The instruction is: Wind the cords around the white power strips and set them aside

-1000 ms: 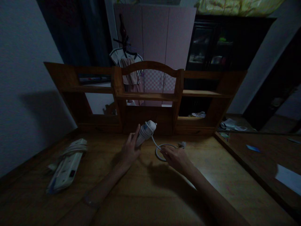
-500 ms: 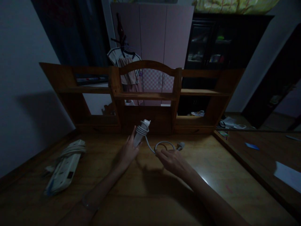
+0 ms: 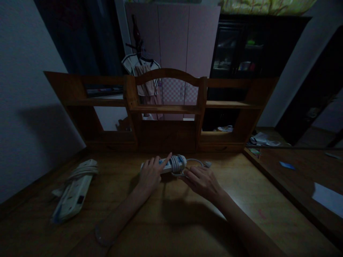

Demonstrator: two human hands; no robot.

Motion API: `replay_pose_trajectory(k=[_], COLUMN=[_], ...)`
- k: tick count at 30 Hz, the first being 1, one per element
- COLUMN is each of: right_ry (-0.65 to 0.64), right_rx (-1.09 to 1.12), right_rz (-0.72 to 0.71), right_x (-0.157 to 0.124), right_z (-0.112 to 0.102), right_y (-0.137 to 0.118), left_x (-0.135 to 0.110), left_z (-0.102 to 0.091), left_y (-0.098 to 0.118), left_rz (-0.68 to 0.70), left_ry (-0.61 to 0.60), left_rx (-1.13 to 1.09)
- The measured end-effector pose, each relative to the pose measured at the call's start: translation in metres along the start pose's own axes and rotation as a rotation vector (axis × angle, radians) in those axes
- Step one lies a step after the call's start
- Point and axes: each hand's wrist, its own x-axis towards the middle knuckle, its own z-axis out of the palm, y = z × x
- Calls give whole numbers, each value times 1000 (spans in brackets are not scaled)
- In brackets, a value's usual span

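Observation:
My left hand grips a white power strip with blue sockets, its index finger stretched along the top. Several turns of white cord are wound round the strip's right end. Close to that end, my right hand pinches the cord between thumb and fingers. The loose length loops beyond the right hand to a plug lying on the desk. A second power strip, its cord wound round the upper end, rests on the desk at the left.
The wooden desk carries a shelf unit along its back edge. To the right is a lower brown surface with a paper sheet and a blue card. A wall borders the left side.
The power strip has turned from steeply tilted to nearly level, its sockets now showing, and come lower. My right hand has shifted slightly right along the cord.

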Motion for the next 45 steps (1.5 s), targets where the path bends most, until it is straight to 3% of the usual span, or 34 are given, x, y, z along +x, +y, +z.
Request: replay_pose_trajectory(k=[8, 16, 21, 26, 29, 33, 45], right_ry=[-4, -106, -217, -306, -331, -287, -189], right_rx=[273, 782, 969, 1192, 1312, 1386, 1307], right_rz=[243, 400, 523, 522, 532, 658, 813], right_x=[2, 13, 10, 7, 6, 3, 5], right_z=[-20, -35, -31, -20, -13, -5, 3], right_y=[13, 18, 26, 30, 29, 32, 35], left_x=[3, -2, -8, -14, -15, -15, -14], left_z=[-10, -15, -14, -14, -11, -4, 1], left_y=[6, 17, 25, 28, 29, 26, 21], left_rz=[333, 564, 667, 780, 784, 710, 594], left_ry=[115, 177, 301, 426, 443, 438, 449], left_rx=[-1, -80, -141, -214, -245, -256, -346])
